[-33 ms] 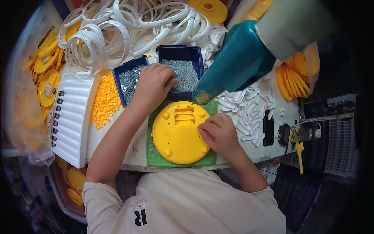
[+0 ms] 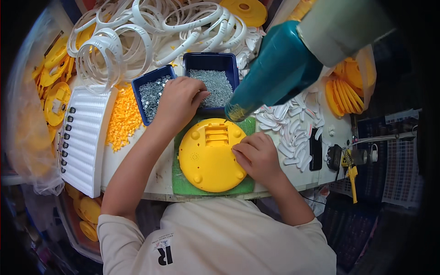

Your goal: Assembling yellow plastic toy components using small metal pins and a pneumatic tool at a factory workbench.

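A round yellow plastic casing with an open battery compartment lies on a green mat in front of me. My right hand rests at the casing's right side, thumb and fingertips pinched over its edge; whatever is between them is hidden. My left hand reaches across two blue bins, its fingers curled together at the left side of the larger bin of small metal screws. Its fingertips are partly hidden, so I cannot see what they pinch. A smaller blue bin of metal pieces sits under the left wrist.
A teal power tool hangs down at right, its tip above the mat. White rings pile up at the back. Small orange parts and a white ridged tray lie left; white curved pieces and a black phone lie right.
The hanging teal power tool has shifted very slightly to the left. Both my hands and the yellow casing look almost the same.
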`<state>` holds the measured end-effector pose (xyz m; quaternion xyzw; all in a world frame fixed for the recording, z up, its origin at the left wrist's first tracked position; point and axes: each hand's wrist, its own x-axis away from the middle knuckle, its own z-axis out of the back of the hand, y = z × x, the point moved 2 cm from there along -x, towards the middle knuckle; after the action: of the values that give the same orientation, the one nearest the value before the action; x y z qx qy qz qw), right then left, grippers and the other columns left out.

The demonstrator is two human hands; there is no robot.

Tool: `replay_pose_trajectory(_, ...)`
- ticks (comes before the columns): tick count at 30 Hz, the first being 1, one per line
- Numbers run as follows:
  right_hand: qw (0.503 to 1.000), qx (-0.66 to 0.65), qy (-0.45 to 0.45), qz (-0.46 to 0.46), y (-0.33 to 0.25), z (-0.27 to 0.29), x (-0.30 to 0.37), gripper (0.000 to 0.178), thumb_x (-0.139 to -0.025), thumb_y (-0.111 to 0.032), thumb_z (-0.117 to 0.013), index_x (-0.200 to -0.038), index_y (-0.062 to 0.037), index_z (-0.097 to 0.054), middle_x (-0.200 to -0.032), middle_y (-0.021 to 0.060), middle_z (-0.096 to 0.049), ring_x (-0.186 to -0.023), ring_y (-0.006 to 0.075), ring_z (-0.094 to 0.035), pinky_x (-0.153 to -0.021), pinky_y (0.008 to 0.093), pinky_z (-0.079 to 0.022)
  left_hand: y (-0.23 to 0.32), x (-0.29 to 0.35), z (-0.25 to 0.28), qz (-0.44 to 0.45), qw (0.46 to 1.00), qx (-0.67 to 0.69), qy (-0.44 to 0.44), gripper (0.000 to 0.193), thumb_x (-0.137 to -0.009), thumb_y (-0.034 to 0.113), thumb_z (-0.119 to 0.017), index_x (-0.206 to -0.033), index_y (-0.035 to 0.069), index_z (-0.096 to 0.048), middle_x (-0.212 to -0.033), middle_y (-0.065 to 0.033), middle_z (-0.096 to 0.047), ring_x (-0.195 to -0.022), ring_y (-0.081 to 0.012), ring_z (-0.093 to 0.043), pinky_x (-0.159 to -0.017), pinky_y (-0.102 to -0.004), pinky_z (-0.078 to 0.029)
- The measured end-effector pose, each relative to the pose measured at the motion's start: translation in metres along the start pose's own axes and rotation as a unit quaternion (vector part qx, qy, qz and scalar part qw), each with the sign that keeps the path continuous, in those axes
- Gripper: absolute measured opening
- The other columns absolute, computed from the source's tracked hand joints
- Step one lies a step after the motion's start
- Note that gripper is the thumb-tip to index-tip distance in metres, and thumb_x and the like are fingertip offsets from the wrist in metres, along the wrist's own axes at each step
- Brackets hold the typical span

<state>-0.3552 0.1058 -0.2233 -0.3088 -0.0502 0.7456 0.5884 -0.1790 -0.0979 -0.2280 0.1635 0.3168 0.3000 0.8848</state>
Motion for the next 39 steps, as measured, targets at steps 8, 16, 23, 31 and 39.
replay_pose_trajectory(8, 0.999, -0.006, -0.043, 0.026, 0.002, 0.012, -0.014, 0.012, -0.081, -0.012, -0.081, -0.091, -0.0081, -0.075, -0.093, 0.0074, -0.069, -0.089, 0.0279, -0.066, -0.081, 0.0424, -0.051, 0.031, 0.071, 0.036, 0.087, 0.988, 0.122, 0.026, 0.008, -0.094, 0.009, -0.074, -0.098, 0.004, -0.071, -0.096, -0.0109, -0.074, -0.09, -0.0312, -0.069, -0.081, -0.042, -0.053)
replay_pose_trajectory(16, 0.998, 0.059, -0.01, 0.028, 0.056, -0.014, -0.107, 0.016, -0.089, -0.02, -0.077, -0.101, -0.0085, -0.075, -0.099, 0.0115, -0.07, -0.098, 0.0316, -0.068, -0.084, 0.0425, -0.053, 0.043, 0.134, 0.048, 0.219, 0.96, 0.176, -0.016, 0.013, -0.095, -0.003, -0.071, -0.107, -0.001, -0.075, -0.099, -0.0108, -0.076, -0.088, -0.0175, -0.073, -0.081, -0.0294, -0.057)
replay_pose_trajectory(23, 0.986, 0.103, -0.01, 0.13, 0.077, -0.058, -0.147, 0.012, -0.088, -0.018, -0.076, -0.092, -0.0081, -0.071, -0.092, 0.0095, -0.068, -0.087, 0.0323, -0.064, -0.078, 0.0444, -0.051, 0.062, 0.143, 0.051, 0.181, 0.971, 0.151, -0.047, 0.012, -0.087, 0.007, -0.079, -0.097, 0.007, -0.074, -0.101, -0.0083, -0.076, -0.091, -0.0295, -0.072, -0.082, -0.0393, -0.056)
replay_pose_trajectory(31, 0.996, -0.001, 0.018, 0.091, 0.082, -0.052, -0.137, 0.008, -0.093, -0.011, -0.072, -0.096, -0.0044, -0.074, -0.093, 0.0121, -0.072, -0.089, 0.0334, -0.069, -0.077, 0.0428, -0.055, 0.072, 0.141, 0.035, 0.014, 0.996, 0.064, -0.052, 0.019, -0.078, 0.012, -0.082, -0.095, 0.013, -0.073, -0.11, -0.0004, -0.072, -0.107, -0.0254, -0.065, -0.095, -0.0426, -0.047)
replay_pose_trajectory(39, 0.988, -0.11, 0.02, -0.105, 0.069, -0.018, -0.105, 0.016, -0.096, -0.006, -0.069, -0.11, -0.0028, -0.073, -0.103, 0.0124, -0.074, -0.093, 0.027, -0.071, -0.082, 0.0387, -0.056, 0.061, 0.128, 0.049, -0.008, 0.987, 0.115, -0.109, 0.025, -0.08, 0.005, -0.081, -0.104, 0.009, -0.074, -0.113, -0.0061, -0.073, -0.106, -0.029, -0.065, -0.094, -0.0431, -0.048)
